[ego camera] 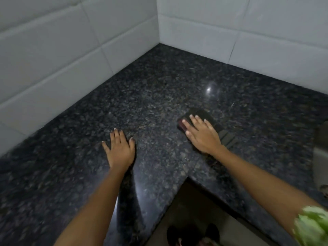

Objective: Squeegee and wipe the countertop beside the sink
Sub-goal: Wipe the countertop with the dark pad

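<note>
A dark speckled granite countertop fills an L-shaped corner. My right hand lies on top of a dark squeegee, pressing it flat against the counter; its ribbed dark handle sticks out to the right of my wrist. My left hand rests flat on the bare counter with fingers spread, about a hand's width left of the squeegee, holding nothing. The image is motion-blurred, so the squeegee's blade edge is unclear.
White tiled walls meet in the corner behind the counter. A metal sink edge shows at the far right. The counter's inner front edge drops to the floor, where my feet stand. A green sleeve is at lower right.
</note>
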